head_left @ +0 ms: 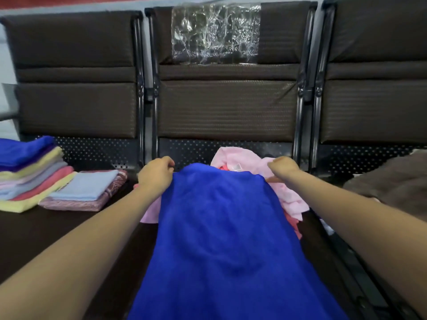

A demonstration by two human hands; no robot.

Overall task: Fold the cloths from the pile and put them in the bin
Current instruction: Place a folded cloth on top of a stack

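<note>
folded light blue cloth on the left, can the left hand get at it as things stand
Probably yes: nothing lies between the left hand and the folded light blue cloth, but that hand grips the blue cloth and must let go first.

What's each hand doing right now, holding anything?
Left hand: closed, gripping the far left corner of the blue cloth.
Right hand: closed, gripping the far right corner of the same cloth.

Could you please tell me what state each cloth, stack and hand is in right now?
Blue cloth: unfolded, spread out, held by its far corners.
Left hand: pinching the left corner.
Right hand: pinching the right corner.
Pink cloths: crumpled, unfolded, beneath the blue cloth.
Tall stack: folded.
Small stack: folded.
</note>
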